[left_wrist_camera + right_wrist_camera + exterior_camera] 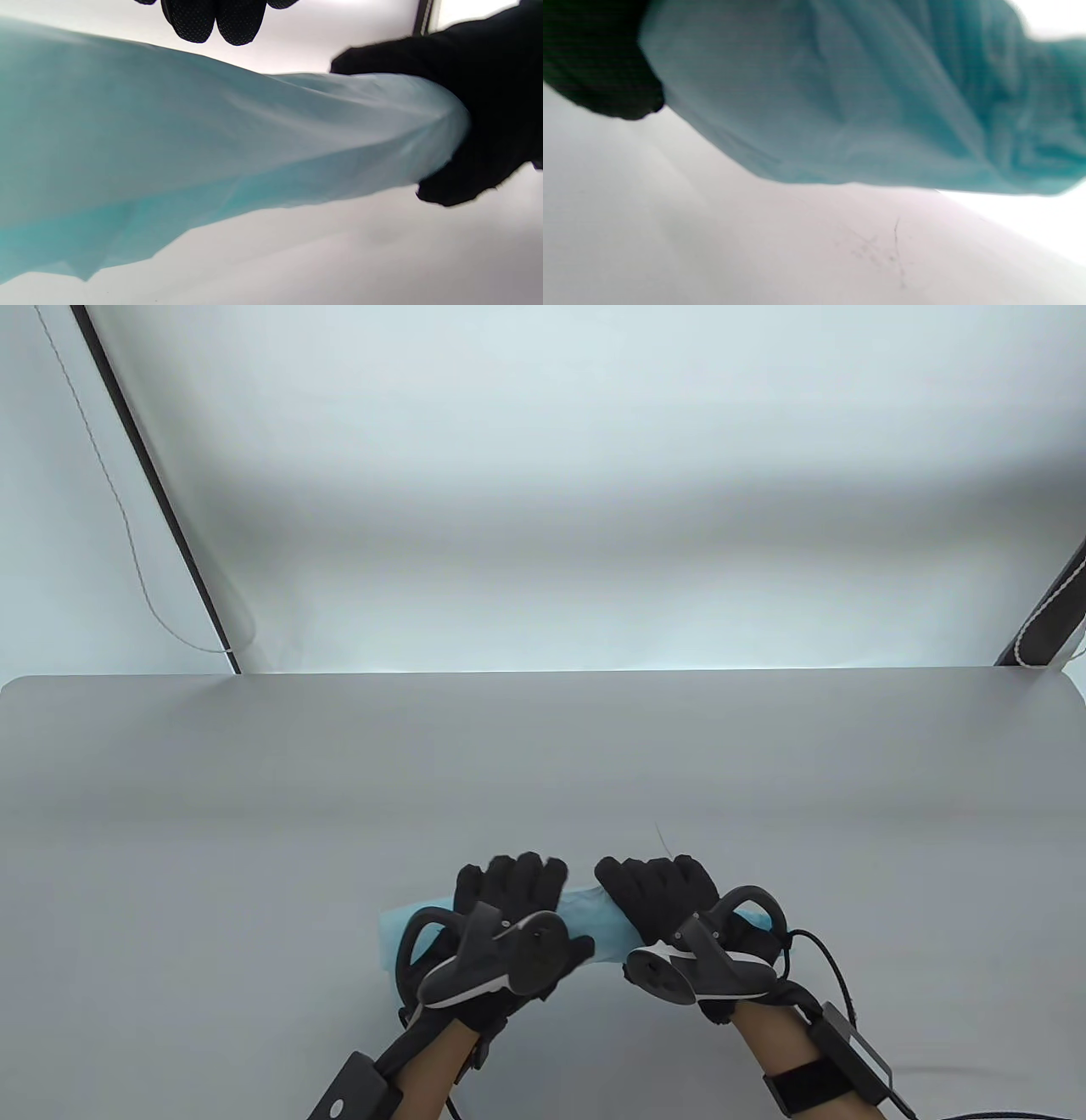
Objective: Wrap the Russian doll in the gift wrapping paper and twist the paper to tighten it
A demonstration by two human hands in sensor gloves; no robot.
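A light blue sheet of wrapping paper (594,920) lies rolled into a long bundle near the table's front edge. The Russian doll is hidden, with no part of it showing. My left hand (509,891) curls over the left part of the roll, and a loose paper end (397,935) sticks out to its left. My right hand (655,899) grips the right part of the roll. In the left wrist view the paper (203,148) fills the frame, my left fingertips (216,23) hang beyond it, and my right hand (488,118) wraps its narrowed end. In the right wrist view the paper (840,106) looks creased and twisted.
The grey table (543,763) stretches away behind the hands to its far edge. A dark pole (161,492) with a thin cord leans at the back left, another pole (1052,611) at the back right. Cables run from my right wrist (836,976).
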